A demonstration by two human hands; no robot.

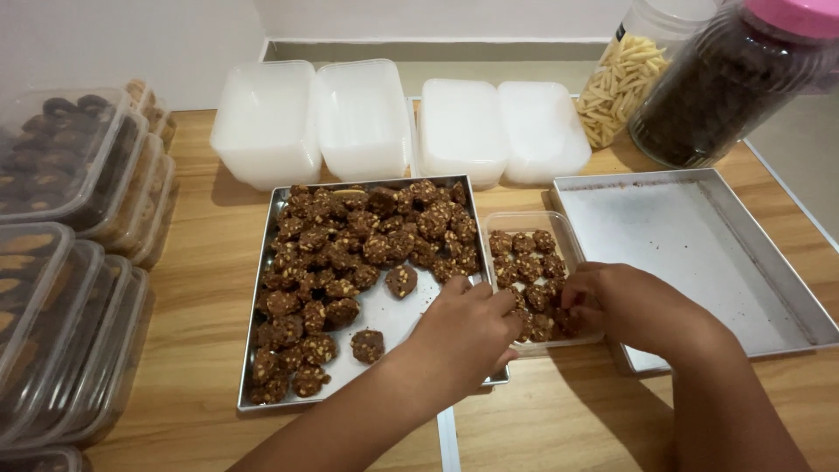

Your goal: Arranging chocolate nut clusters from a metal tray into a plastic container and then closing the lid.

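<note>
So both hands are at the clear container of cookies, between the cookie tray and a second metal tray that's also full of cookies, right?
Not quite. The head view shows the second metal tray holds no cookies, only crumbs. Both the left hand and right hand are at the clear container, beside the cookie tray.

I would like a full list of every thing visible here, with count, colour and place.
Metal baking tray of brown nut-topped cookies: one, silver, centre.
Clear plastic container partly filled with cookies: one, right of that tray.
Empty metal baking tray: one, silver, right.
White plastic containers, upside down: four stacks, back.
Filled clear lidded boxes: several stacks, left edge.
Jar of pale sticks: one, back right.
Pink-lidded jar of dark contents: one, back right.
Wooden table: one, light brown.
Left hand: at the container's near edge.
Right hand: on cookies in the container.
</note>
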